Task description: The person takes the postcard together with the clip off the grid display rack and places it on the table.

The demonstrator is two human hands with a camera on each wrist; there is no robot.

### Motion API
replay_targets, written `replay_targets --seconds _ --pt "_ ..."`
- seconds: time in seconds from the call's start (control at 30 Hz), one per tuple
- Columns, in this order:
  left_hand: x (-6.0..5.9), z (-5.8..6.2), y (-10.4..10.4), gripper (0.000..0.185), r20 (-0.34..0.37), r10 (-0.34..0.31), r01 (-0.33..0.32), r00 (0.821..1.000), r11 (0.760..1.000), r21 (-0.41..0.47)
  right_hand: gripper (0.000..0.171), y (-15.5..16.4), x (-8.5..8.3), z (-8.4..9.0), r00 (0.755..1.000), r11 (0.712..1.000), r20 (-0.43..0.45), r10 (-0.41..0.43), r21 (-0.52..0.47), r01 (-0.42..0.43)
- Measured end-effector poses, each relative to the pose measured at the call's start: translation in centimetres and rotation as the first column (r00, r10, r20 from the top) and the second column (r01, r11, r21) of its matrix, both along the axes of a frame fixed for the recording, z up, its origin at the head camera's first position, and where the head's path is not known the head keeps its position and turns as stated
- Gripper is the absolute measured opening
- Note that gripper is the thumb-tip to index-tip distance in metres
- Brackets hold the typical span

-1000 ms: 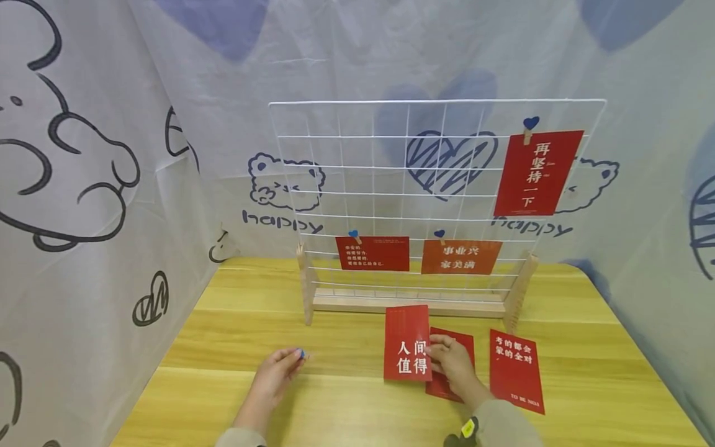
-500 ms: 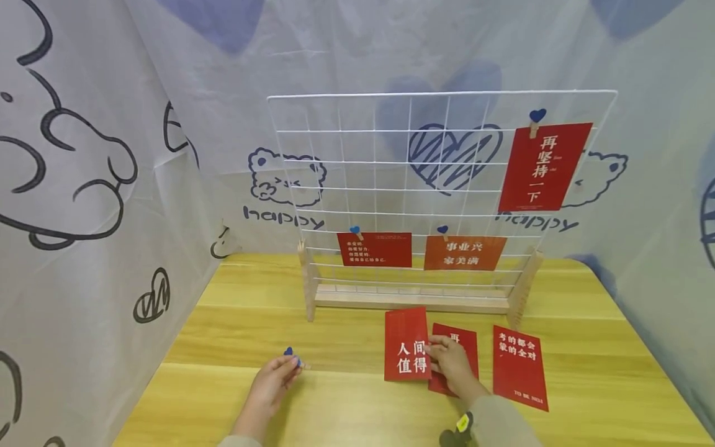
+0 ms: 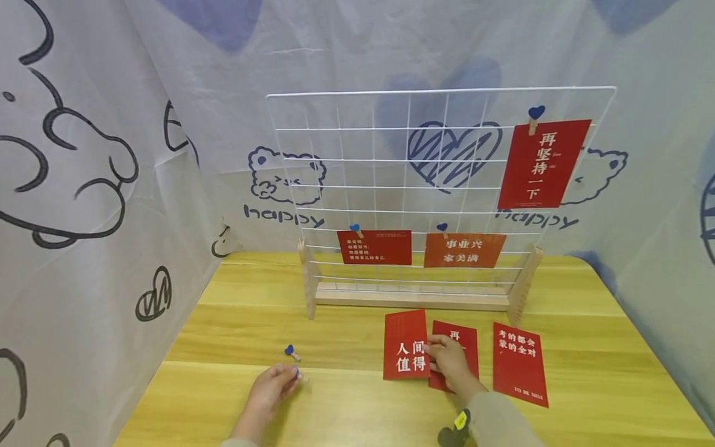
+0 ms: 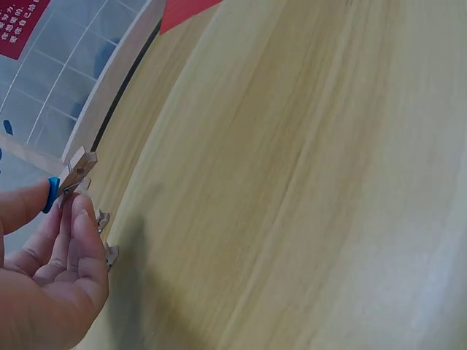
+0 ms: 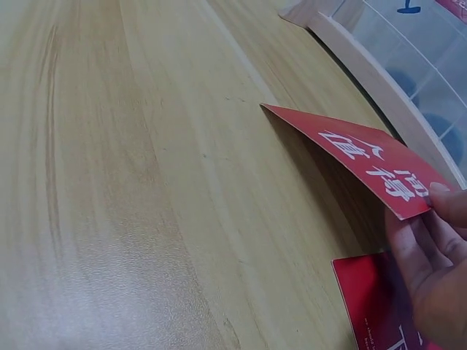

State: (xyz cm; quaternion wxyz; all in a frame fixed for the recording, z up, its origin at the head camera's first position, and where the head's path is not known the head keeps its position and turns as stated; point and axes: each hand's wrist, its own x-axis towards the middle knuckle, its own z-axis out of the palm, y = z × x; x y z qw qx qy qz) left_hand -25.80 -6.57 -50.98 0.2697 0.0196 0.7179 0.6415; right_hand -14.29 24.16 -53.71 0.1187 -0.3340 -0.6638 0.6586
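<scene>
My left hand (image 3: 292, 374) rests on the wooden table (image 3: 223, 335) and pinches a small wooden clip with a blue heart (image 3: 298, 373). The left wrist view shows that clip (image 4: 79, 166) between thumb and fingers (image 4: 73, 226). A second blue-heart clip (image 3: 291, 352) lies on the table just beyond the hand. My right hand (image 3: 430, 351) pinches the right edge of a red card with white characters (image 3: 406, 344), lifted off the table. In the right wrist view the card (image 5: 357, 157) hangs tilted above the wood.
A white wire grid (image 3: 391, 174) stands in a wooden base (image 3: 413, 299) behind the cards. Three cards hang on it by clips, one at the top right (image 3: 542, 164). Two more red cards (image 3: 463, 338) (image 3: 518, 363) lie on the table. Printed cloth walls surround the table.
My left hand has drawn back toward the near edge, still pinching a clip, and a second clip now lies uncovered on the table. The right hand and its card barely moved.
</scene>
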Motion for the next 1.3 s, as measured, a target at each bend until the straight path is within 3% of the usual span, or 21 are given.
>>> replay_targets --seconds 0.2,0.47,0.8,1.0,1.3 --pt "0.2 0.1 -0.9 0.031 -0.059 0.020 -0.027 0.998 0.993 -0.113 0.029 -0.2 0.0 0.0 1.000 0.999 0.030 0.004 0.035 -0.005" --pt "0.1 -0.9 -1.7 0.024 -0.074 0.064 -0.076 0.995 0.983 -0.168 0.028 -0.5 -0.1 -0.2 0.998 0.998 0.064 -0.013 0.065 0.009" --pt "0.4 -1.2 -2.2 0.020 -0.139 0.046 -0.091 0.989 0.937 -0.337 0.027 -0.8 -0.3 -0.1 0.998 0.999 0.049 0.028 0.020 -0.029" --pt "0.5 -0.9 -2.5 0.018 -0.168 -0.033 -0.042 0.985 0.906 -0.421 0.028 -0.7 -0.1 -0.1 0.996 0.999 0.077 0.046 0.013 -0.047" --pt "0.1 -0.4 -2.6 0.023 -0.147 -0.127 0.049 0.981 0.894 -0.446 0.027 -0.1 0.5 0.4 0.993 0.996 0.085 0.081 0.037 -0.085"
